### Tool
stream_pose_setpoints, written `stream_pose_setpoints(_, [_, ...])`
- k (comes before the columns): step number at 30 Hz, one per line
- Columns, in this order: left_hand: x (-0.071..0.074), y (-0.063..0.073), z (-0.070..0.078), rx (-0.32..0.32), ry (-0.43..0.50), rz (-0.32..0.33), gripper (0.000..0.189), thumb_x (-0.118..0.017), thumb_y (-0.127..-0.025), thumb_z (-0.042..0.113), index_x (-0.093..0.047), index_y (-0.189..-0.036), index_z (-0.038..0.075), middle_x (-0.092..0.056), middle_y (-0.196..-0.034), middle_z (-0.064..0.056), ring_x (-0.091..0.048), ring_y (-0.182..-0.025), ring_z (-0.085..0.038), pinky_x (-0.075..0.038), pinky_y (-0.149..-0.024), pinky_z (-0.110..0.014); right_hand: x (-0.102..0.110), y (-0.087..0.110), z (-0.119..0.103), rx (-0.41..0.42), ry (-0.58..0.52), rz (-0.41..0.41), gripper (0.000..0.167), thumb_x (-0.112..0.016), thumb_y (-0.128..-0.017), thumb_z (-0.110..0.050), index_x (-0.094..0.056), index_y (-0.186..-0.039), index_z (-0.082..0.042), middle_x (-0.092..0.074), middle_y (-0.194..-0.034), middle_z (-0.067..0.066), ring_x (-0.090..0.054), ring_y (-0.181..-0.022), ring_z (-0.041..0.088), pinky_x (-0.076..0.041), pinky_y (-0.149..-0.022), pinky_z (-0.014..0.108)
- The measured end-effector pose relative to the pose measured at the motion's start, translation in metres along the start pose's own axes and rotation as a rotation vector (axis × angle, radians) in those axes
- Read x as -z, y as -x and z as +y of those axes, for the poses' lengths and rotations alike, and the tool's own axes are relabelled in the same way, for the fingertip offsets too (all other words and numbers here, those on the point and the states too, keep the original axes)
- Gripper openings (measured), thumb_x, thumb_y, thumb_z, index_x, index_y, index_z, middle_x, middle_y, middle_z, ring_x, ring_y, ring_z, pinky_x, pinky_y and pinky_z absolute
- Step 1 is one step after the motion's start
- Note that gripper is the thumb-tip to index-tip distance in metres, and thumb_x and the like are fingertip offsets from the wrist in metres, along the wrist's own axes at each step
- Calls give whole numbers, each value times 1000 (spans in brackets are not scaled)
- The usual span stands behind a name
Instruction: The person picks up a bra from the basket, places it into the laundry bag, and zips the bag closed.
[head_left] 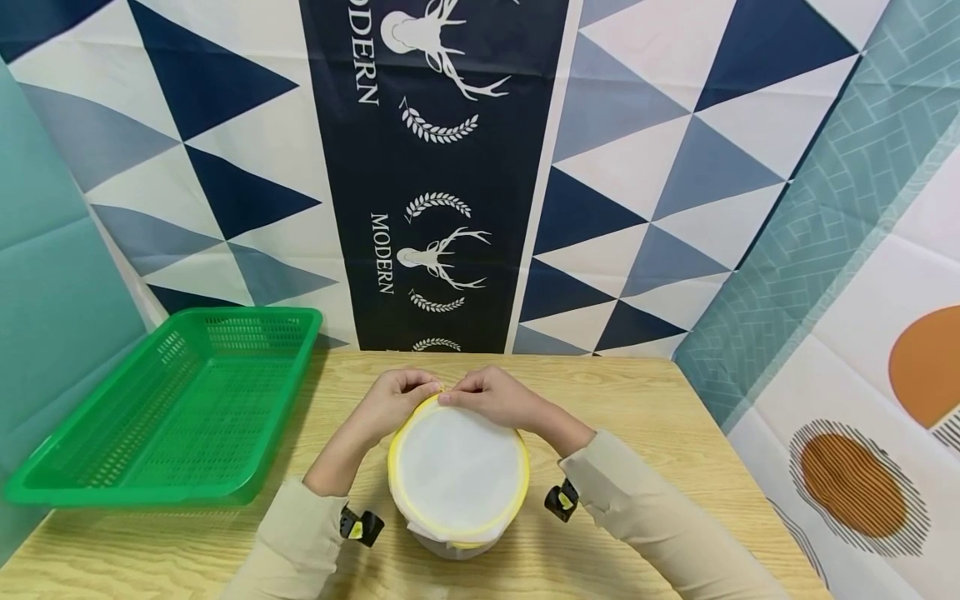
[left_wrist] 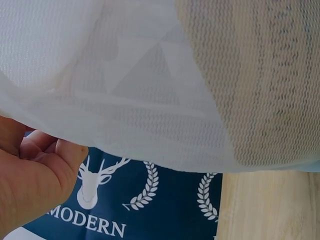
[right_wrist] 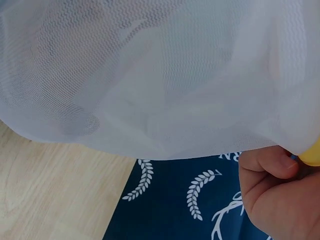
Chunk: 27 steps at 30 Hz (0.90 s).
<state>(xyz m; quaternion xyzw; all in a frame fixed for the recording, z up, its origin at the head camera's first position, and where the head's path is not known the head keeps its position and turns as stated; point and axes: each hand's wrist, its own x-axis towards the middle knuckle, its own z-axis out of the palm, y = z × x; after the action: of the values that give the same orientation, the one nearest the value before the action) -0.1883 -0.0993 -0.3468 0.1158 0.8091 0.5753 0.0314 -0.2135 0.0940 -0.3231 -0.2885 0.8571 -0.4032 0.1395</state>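
A round white mesh laundry bag point(head_left: 461, 471) with a yellow trimmed rim is held over the wooden table, its flat top facing up. My left hand point(head_left: 399, 398) pinches the far edge of the rim, fingers curled. Right beside it, my right hand point(head_left: 487, 396) pinches the same stretch of rim, its thumb lying over the top. See-through mesh side point(left_wrist: 150, 90) fills most of the left wrist view, the left hand at its lower edge. In the right wrist view a bit of yellow trim point(right_wrist: 312, 154) shows by the curled fingers. The fingertips are partly hidden there.
A green plastic basket point(head_left: 180, 408) with slotted sides stands at the left of the wooden table point(head_left: 607, 400). Behind the table hangs a patterned cloth point(head_left: 442, 175) with triangles and deer heads. More printed cloth point(head_left: 847, 400) hangs along the right side.
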Motion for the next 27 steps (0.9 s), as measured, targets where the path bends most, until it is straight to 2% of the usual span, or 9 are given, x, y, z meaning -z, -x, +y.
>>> stream_pose_setpoints(10, [1, 2, 0, 16, 5, 7, 24, -54, -95, 16, -66, -105, -3, -66, -95, -13, -58, -72, -11, -51, -62, -24, -2, 0, 0, 0, 13, 20, 22, -62, -91, -29, -75, -88, -12, -66, -85, 2, -56, -75, 11, -49, -57, 25])
stream_pose_setpoints(27, [3, 4, -2, 0, 20, 16, 23, -55, -95, 15, -66, -104, -3, -66, -95, -14, -59, -71, -11, -51, -63, -23, 0, 5, 1, -14, 23, 38, 25, -60, -91, -33, -76, -86, -14, -62, -80, 1, -52, -73, 12, -46, -57, 24])
